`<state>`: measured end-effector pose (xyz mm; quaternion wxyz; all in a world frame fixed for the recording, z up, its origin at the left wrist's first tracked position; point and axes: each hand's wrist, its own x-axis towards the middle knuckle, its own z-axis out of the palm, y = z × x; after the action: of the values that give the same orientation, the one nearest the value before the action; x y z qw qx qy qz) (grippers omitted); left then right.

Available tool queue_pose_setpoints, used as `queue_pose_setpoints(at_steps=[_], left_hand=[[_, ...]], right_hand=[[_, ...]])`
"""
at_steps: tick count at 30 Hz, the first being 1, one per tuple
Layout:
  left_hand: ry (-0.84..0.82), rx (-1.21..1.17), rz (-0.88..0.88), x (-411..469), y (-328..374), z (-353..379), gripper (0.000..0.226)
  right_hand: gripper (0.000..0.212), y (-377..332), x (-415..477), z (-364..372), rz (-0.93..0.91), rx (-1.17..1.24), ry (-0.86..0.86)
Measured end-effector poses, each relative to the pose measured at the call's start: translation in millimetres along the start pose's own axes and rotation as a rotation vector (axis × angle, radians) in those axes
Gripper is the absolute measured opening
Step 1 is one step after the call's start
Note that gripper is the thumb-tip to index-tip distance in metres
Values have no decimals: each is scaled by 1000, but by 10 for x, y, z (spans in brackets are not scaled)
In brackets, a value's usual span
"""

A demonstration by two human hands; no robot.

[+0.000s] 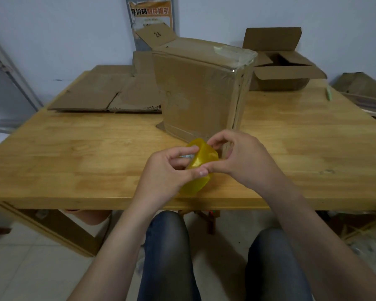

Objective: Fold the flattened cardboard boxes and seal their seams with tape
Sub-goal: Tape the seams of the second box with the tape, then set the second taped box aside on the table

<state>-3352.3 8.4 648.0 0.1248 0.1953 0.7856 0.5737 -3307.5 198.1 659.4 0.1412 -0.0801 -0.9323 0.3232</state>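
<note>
A pale wall (63, 29) closes the background, and a light tiled floor (30, 268) lies below. A wooden table (74, 148) spans the view, with its near edge above the person's knees. The largest task item, an erected cardboard box (200, 94), stands on end at the table centre. Clear tape (234, 55) covers its top right edge, and a flap marked "24" rises behind it. A stack of flattened cardboard boxes (100, 92) lies flat on the rear left of the table, just beside the erected box. An open box (284, 70) sits at the rear right with its flaps spread outward. More cardboard (360, 85) lies past the right edge of the table. A worn poster (150, 14) hangs on the wall behind the erected box. Both hands are raised over the near centre of the table, directly in front of the erected box. The left hand (165, 172) grips a yellow tape roll (199, 161), fingers curled around it and the thumb pressed on its outer face. The right hand (237, 155) pinches the same roll, with the thumb low on the outer face and a bent fingertip at the upper edge. Whether the right hand touches the box behind it cannot be determined. A small green stick-shaped object (327, 93) lies on the right side of the table, well apart from the hands.
</note>
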Motion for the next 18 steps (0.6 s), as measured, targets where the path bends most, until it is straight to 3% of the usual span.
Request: queue_pose_setpoints(at_steps=[6, 10, 14, 18], left_hand=[[45, 266, 43, -1, -15, -274, 63], [99, 619, 124, 28, -156, -540, 72], [168, 969, 150, 52, -394, -767, 65], [144, 1075, 40, 140, -704, -1083, 61]], right_hand=[[85, -155, 124, 140, 35, -27, -75], [78, -281, 239, 318, 8, -140, -97], [73, -355, 330, 603, -30, -378, -123], [67, -469, 392, 804, -32, -398, -221]])
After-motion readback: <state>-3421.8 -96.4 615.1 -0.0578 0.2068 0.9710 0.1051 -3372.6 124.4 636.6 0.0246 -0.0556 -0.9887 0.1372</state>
